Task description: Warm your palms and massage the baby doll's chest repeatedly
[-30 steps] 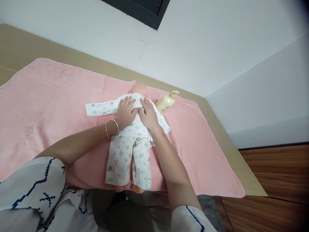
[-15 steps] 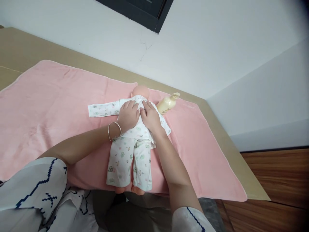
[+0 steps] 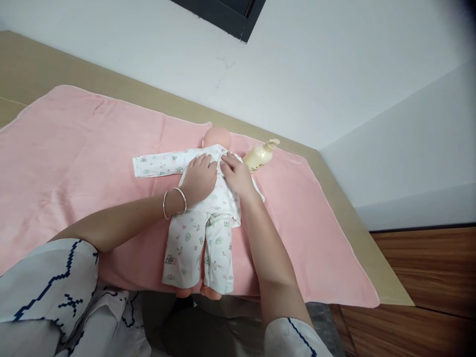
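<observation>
A baby doll [image 3: 217, 138] lies on the pink blanket, its head away from me and its feet near the blanket's front edge. It wears a white printed shirt [image 3: 213, 202] with long sleeves and matching trousers [image 3: 184, 248]. One sleeve [image 3: 159, 164] stretches out to the left. My left hand [image 3: 201, 179], with a bracelet at the wrist, rests flat and open on the left side of the shirt. My right hand [image 3: 238, 176] lies on the right upper part of the shirt, fingers slightly bent and thumb apart. My right arm partly hides the other sleeve.
A pale yellow pump bottle [image 3: 258, 157] leans or lies on the blanket right of the doll's head. The pink blanket [image 3: 104, 129] covers much of a tan tabletop [image 3: 349, 218]. A white wall [image 3: 282, 89] rises behind, and wooden panels [image 3: 427, 267] stand at the right.
My right hand has shifted slightly up and right, its fingers more bent than before. My left hand stays almost in place. The view has tilted a little.
</observation>
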Demonstrator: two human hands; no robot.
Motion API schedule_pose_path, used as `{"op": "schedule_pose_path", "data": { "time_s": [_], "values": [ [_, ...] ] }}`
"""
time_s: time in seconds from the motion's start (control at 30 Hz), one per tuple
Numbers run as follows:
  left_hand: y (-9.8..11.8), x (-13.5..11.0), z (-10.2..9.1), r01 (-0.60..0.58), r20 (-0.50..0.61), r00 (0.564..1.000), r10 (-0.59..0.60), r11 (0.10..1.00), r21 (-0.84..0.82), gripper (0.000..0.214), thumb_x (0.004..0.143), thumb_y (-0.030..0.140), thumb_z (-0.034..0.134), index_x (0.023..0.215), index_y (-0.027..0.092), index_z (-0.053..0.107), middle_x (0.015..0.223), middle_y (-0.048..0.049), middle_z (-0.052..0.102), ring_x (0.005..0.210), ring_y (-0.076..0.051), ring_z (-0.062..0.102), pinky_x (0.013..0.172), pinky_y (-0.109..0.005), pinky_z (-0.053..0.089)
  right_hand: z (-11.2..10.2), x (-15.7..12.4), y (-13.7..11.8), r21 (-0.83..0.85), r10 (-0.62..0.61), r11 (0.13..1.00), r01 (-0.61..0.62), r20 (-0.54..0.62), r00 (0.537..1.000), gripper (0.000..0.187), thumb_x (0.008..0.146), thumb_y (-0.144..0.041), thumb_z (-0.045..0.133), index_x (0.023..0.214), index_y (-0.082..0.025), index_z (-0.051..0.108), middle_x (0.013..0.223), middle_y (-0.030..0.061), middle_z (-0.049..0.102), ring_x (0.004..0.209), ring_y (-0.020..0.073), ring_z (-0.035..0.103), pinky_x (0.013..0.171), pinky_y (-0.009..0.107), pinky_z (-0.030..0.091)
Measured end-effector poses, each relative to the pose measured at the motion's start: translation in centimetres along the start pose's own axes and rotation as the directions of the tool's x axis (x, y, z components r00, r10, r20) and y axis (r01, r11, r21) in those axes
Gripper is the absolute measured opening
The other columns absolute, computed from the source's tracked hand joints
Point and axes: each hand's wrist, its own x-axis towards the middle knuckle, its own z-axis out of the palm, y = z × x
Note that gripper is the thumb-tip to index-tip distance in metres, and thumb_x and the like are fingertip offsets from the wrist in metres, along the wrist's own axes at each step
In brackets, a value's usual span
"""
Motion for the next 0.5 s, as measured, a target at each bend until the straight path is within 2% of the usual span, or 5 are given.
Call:
{"op": "schedule_pose_path", "data": {
  "time_s": [0.1, 0.2, 0.3, 0.4, 0.5],
  "values": [
    [0.1, 0.0, -0.2, 0.019, 0.003, 1.000, -0.019, 0.999, -0.049, 0.036, 0.098, 0.022, 0.040, 0.123, 0.012, 0.065, 0.141, -0.0177, 0.059, 0.137, -0.033, 0.051, 0.111, -0.050, 0.044, 0.0, 0.5, 1.6, 0.066, -0.008, 0.998, 0.006, 0.026, 1.000, 0.044, 0.099, -0.033, 0.039, 0.133, -0.022, 0.065, 0.147, 0.0070, 0.059, 0.145, 0.0242, 0.046, 0.124, 0.049, 0.033],
    [-0.9, 0.9, -0.3, 0.066, 0.025, 0.998, -0.064, 0.994, -0.088, 0.040, 0.097, 0.024, 0.043, 0.130, 0.011, 0.060, 0.147, -0.0193, 0.054, 0.141, -0.035, 0.046, 0.116, -0.055, 0.039, 0.2, -0.3, -0.3, -0.030, 0.003, 1.000, -0.004, -0.027, 1.000, 0.046, 0.098, -0.027, 0.036, 0.134, -0.016, 0.063, 0.142, 0.0115, 0.062, 0.141, 0.0265, 0.051, 0.118, 0.047, 0.041],
    [-2.1, 2.0, -0.5, 0.062, 0.096, 0.994, -0.053, 0.993, -0.099, 0.041, 0.095, 0.025, 0.044, 0.130, 0.010, 0.060, 0.143, -0.0191, 0.057, 0.138, -0.035, 0.049, 0.117, -0.058, 0.037, 0.2, -1.6, -3.6, -0.148, 0.103, 0.982, -0.115, -0.084, 0.991, 0.040, 0.096, -0.025, 0.038, 0.111, -0.018, 0.074, 0.125, 0.0127, 0.072, 0.121, 0.0301, 0.065, 0.099, 0.044, 0.053],
    [-2.5, 2.4, -0.6, 0.050, 0.147, 0.989, -0.033, 0.992, -0.114, 0.045, 0.096, 0.026, 0.042, 0.133, 0.008, 0.057, 0.144, -0.0191, 0.057, 0.137, -0.035, 0.049, 0.118, -0.059, 0.035, 0.2, -2.2, -5.3, -0.203, 0.172, 0.961, -0.186, -0.089, 0.981, 0.037, 0.096, -0.027, 0.039, 0.091, -0.022, 0.075, 0.113, 0.0101, 0.076, 0.106, 0.0298, 0.071, 0.090, 0.042, 0.055],
    [-1.8, 1.9, -0.5, 0.063, 0.104, 0.993, -0.057, 0.996, -0.056, 0.047, 0.098, 0.027, 0.040, 0.138, 0.005, 0.053, 0.149, -0.0221, 0.052, 0.142, -0.038, 0.044, 0.120, -0.062, 0.031, 0.5, -1.5, -3.8, -0.144, 0.141, 0.978, -0.152, -0.083, 0.986, 0.040, 0.097, -0.027, 0.037, 0.113, -0.019, 0.072, 0.131, 0.0127, 0.069, 0.124, 0.0301, 0.063, 0.103, 0.045, 0.050]
  ]
}}
